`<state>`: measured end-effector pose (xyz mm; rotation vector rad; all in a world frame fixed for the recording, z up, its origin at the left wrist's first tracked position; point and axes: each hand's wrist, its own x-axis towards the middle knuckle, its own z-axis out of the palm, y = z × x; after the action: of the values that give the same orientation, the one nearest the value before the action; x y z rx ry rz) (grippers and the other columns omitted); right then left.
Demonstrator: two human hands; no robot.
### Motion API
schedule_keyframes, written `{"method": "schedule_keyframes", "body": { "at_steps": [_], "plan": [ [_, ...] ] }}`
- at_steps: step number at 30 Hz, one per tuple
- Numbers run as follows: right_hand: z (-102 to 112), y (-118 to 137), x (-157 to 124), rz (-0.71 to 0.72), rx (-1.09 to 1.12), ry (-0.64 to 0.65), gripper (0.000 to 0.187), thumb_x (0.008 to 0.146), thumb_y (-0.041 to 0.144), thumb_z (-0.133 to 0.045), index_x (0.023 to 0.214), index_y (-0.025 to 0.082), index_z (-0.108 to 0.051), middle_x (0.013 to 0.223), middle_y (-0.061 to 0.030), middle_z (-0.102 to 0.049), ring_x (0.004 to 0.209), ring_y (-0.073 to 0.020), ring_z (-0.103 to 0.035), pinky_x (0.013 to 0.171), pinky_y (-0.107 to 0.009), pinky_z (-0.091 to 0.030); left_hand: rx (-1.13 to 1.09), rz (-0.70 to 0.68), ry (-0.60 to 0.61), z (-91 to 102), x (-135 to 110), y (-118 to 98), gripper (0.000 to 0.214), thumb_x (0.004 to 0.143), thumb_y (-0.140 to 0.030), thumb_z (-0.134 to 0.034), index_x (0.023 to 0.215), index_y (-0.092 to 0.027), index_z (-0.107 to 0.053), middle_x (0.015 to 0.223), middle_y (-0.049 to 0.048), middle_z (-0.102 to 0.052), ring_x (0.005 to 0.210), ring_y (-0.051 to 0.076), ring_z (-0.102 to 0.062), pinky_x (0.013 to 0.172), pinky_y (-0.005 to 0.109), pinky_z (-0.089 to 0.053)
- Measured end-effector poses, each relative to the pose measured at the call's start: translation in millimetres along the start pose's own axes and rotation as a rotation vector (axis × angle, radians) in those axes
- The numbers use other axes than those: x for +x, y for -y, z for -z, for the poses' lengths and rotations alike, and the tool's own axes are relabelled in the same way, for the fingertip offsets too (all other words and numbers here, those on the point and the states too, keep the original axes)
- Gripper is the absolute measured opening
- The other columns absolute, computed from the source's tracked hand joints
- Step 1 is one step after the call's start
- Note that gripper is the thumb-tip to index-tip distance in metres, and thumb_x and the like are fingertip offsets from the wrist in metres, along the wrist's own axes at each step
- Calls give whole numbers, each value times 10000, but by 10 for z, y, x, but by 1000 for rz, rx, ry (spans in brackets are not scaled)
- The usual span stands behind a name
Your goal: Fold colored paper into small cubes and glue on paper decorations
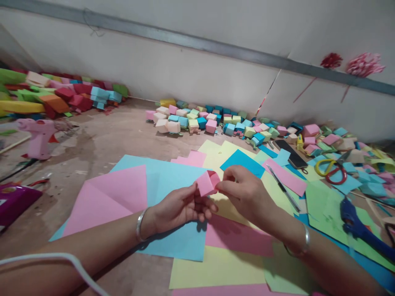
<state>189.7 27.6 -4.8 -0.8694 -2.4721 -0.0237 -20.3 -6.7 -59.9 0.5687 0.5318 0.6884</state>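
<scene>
A small pink paper box [206,185] with one open end is held up between my two hands over the paper sheets. My left hand [185,203] grips its left side between thumb and fingers, palm turned up. On the right, my right hand [242,185] pinches the box's edge at the open end, thumb and forefinger together. Beneath them lie a light blue sheet [173,238] and a folded pink sheet [123,189]. To the right of my right hand, a craft knife [282,185] rests on a pink paper strip [298,183].
Many folded paper boxes [211,126] line the wall. A pink glue gun [37,137] and a purple packet [17,201] are at left. At right are scissors [336,174], a phone [291,154] and a blue glue gun [361,230]. A white cable [70,258] crosses my left forearm.
</scene>
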Motion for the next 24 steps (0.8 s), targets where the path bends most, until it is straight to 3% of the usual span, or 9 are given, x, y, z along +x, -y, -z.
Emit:
{"method": "schedule_keyframes", "body": {
  "at_steps": [4, 8, 12, 16, 20, 24],
  "plan": [
    [-19, -240, 331, -101, -66, 90, 245, 908, 200, -468, 813, 160, -690, 779, -60, -555, 727, -161, -478, 606, -266, -324, 127, -15, 49, -40, -21, 26, 296, 905, -315, -564, 1117, -112, -607, 927, 155, -699, 782, 223, -690, 675, 315, -505],
    [-295, -513, 845, -211, -290, 309, 276, 909, 163, -422, 870, 137, -693, 912, -111, -601, 830, -201, -504, 650, -287, -334, 192, -10, 46, -59, -32, 39, 272, 852, -306, -650, 1041, -112, -621, 905, 136, -697, 771, 215, -695, 669, 310, -508],
    [-611, -624, 1217, -238, -338, 344, 286, 868, 94, -416, 965, 99, -685, 1048, -169, -608, 924, -251, -520, 683, -304, -363, 226, -14, 40, -50, -34, 46, 293, 823, -326, -687, 1015, -114, -621, 884, 130, -703, 748, 196, -697, 650, 283, -502],
    [-782, -621, 1354, -241, -335, 372, 291, 844, 59, -440, 1002, 93, -682, 1044, -186, -623, 961, -278, -550, 711, -315, -393, 265, -19, 45, -34, -34, 52, 321, 809, -353, -705, 1012, -120, -619, 871, 127, -709, 727, 184, -695, 640, 276, -498],
    [-664, -649, 1303, -217, -310, 364, 260, 878, 134, -494, 1088, 134, -648, 1084, -161, -616, 994, -270, -562, 742, -310, -405, 263, -27, 64, -12, -27, 61, 360, 783, -363, -731, 1021, -116, -621, 883, 131, -706, 740, 190, -697, 644, 284, -508],
    [-283, -771, 1044, -278, -300, 279, 323, 922, 174, -458, 1224, 163, -574, 1089, -133, -607, 1015, -253, -556, 771, -316, -403, 270, -26, 70, -11, -20, 62, 299, 810, -308, -708, 1017, -113, -617, 879, 131, -705, 739, 185, -696, 647, 285, -513]
  ]
}}
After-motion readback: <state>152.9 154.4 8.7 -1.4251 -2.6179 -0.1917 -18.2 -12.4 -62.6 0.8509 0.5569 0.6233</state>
